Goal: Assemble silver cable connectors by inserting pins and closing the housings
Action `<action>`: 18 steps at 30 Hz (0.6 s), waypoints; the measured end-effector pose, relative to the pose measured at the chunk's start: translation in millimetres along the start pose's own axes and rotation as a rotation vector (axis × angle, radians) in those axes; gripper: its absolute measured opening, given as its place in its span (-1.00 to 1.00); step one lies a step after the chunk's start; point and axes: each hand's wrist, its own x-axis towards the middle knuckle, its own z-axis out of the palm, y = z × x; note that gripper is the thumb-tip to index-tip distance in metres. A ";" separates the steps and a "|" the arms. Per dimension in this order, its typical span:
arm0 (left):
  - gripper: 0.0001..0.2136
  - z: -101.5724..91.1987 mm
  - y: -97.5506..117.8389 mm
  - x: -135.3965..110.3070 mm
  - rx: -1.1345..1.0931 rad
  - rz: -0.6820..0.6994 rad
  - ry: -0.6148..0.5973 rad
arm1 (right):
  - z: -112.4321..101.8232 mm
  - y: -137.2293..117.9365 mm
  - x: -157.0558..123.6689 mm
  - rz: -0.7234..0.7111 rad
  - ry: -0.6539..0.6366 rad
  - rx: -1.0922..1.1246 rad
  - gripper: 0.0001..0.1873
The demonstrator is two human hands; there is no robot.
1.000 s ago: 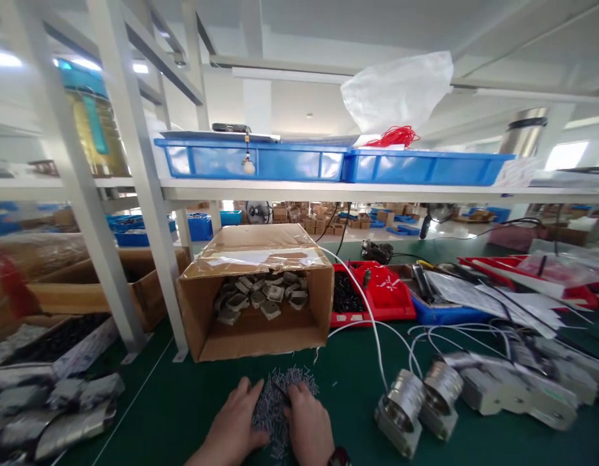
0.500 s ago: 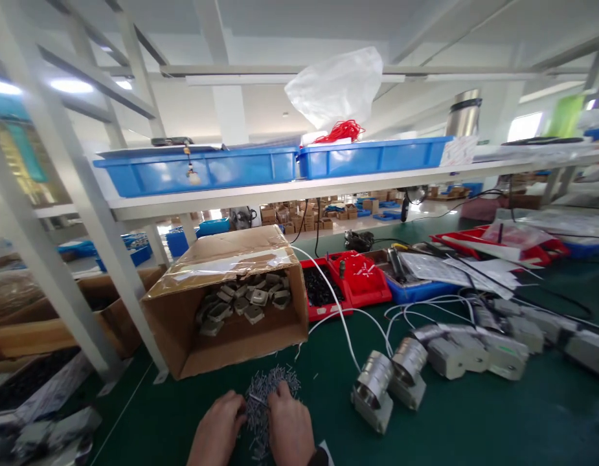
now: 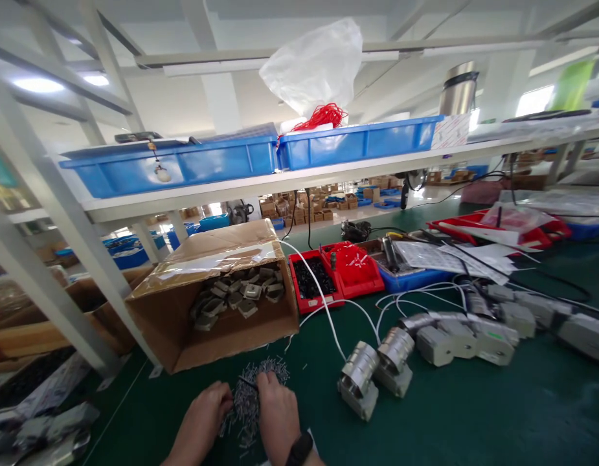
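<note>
A heap of small grey screws (image 3: 247, 404) lies on the green tabletop, in front of the open cardboard box. My left hand (image 3: 206, 414) is at the heap's left edge, its fingers curled together; anything between the fingertips is hidden. On the other side, my right hand (image 3: 278, 414) reaches over the screws with its fingers closed. A thin dark rod (image 3: 247, 382) sticks out from its fingertips toward the left. What kind of rod it is, I cannot make out.
The cardboard box (image 3: 236, 355) on its side holds several grey metal housings (image 3: 245, 294). Red bins (image 3: 318, 304) stand beside it. Metal-banded parts with white cables (image 3: 360, 369) lie to the right. A shelf with blue trays (image 3: 357, 150) crosses above; a white post (image 3: 80, 272) stands left.
The view has shifted, so the bench and both hands sit farther left in the picture. Both hands stay at the screw heap, with the rod still between them, tilted a little differently.
</note>
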 end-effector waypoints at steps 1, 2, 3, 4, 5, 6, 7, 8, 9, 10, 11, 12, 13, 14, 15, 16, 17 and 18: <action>-0.83 -0.9 0.0 0.5 -0.053 0.003 0.023 | -0.6 1.0 0.4 0.000 0.012 0.009 -0.59; -0.84 -2.2 0.2 1.2 -0.115 0.001 0.048 | -1.4 1.6 0.9 -0.001 0.024 0.019 -0.57; -0.85 -4.1 0.7 2.0 -0.184 -0.008 0.074 | -2.7 1.7 1.4 -0.004 0.035 0.031 -0.55; -0.86 -6.4 1.4 2.9 -0.259 -0.025 0.099 | -4.9 1.6 1.9 -0.009 0.045 0.048 -0.54; -0.87 -9.3 2.2 3.8 -0.339 -0.050 0.122 | -8.2 1.2 2.3 -0.015 0.055 0.070 -0.54; -0.89 -12.8 3.0 4.6 -0.428 -0.082 0.145 | -12.6 0.8 2.6 -0.020 0.063 0.099 -0.56; -0.90 -17.1 3.7 5.0 -0.532 -0.120 0.172 | -18.2 0.5 2.8 -0.023 0.072 0.137 -0.60; -0.90 -22.2 4.2 4.9 -0.648 -0.163 0.203 | -24.4 0.6 2.8 -0.023 0.078 0.184 -0.65; -0.90 -28.1 4.2 3.9 -0.775 -0.207 0.235 | -30.9 1.2 2.7 -0.022 0.077 0.239 -0.71; -0.88 -34.5 3.6 1.8 -0.911 -0.249 0.281 | -37.1 2.3 2.3 -0.021 0.066 0.301 -0.75; -0.85 -41.3 2.4 -1.7 -1.051 -0.282 0.321 | -42.2 4.1 1.4 -0.023 0.039 0.367 -0.79; -0.84 -48.1 0.9 -7.1 -1.188 -0.304 0.355 | -46.1 6.5 -0.4 -0.023 -0.007 0.434 -0.83; -0.83 -54.5 -0.6 -14.9 -1.314 -0.323 0.388 | -48.3 9.5 -3.3 -0.017 -0.068 0.501 -0.87; -0.80 -60.1 -1.5 -25.2 -1.429 -0.338 0.426 | -49.1 12.7 -7.8 -0.004 -0.142 0.565 -0.89; -0.77 -64.5 -1.6 -38.4 -1.529 -0.346 0.461 | -48.6 16.0 -13.8 0.018 -0.220 0.624 -0.91; -0.74 -67.2 -0.7 -54.3 -1.610 -0.352 0.490 | -47.0 19.0 -20.9 0.046 -0.299 0.676 -0.91; -0.71 -68.1 1.2 -72.6 -1.689 -0.362 0.511 | -44.6 21.4 -28.5 0.080 -0.373 0.722 -0.90; -0.70 -67.0 3.8 -92.4 -1.774 -0.389 0.522 | -41.5 23.1 -35.7 0.115 -0.439 0.761 -0.88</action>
